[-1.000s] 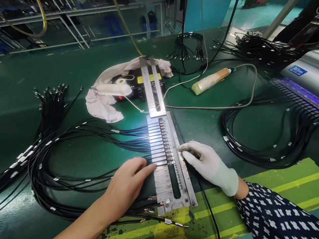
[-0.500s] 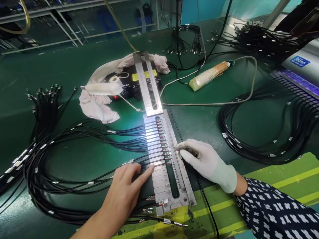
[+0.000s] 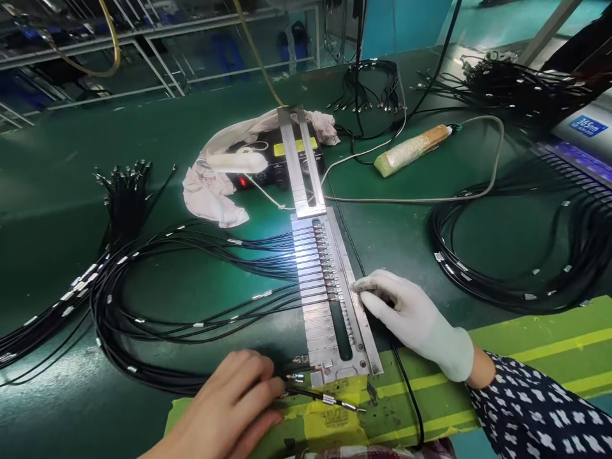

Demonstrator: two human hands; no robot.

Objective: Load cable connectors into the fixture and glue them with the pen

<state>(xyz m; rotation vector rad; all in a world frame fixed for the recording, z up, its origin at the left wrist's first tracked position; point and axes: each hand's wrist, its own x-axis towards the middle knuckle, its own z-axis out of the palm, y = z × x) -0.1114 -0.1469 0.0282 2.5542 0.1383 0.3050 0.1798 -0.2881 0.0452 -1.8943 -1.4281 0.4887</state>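
A slotted metal fixture lies on the bench, with several black cables laid side by side across its upper part, their stripped ends over the slot. My bare left hand is at the loose cable ends by the fixture's lower left corner, fingers curled; what they hold, if anything, is hidden. My gloved right hand rests at the fixture's right edge, thumb and index finger pinched on its rail. A slotted metal plate lies against the fixture's top end.
Behind the plate stand a black control box and a crumpled cloth. A wrapped tool lies at right. Cable bundles lie left, and coiled cables right, near a 365nm lamp unit.
My left hand has moved off the fixture's left edge, down toward the loose cable ends, and its fingers have curled. My right hand stays at the rail. The view has shifted slightly.
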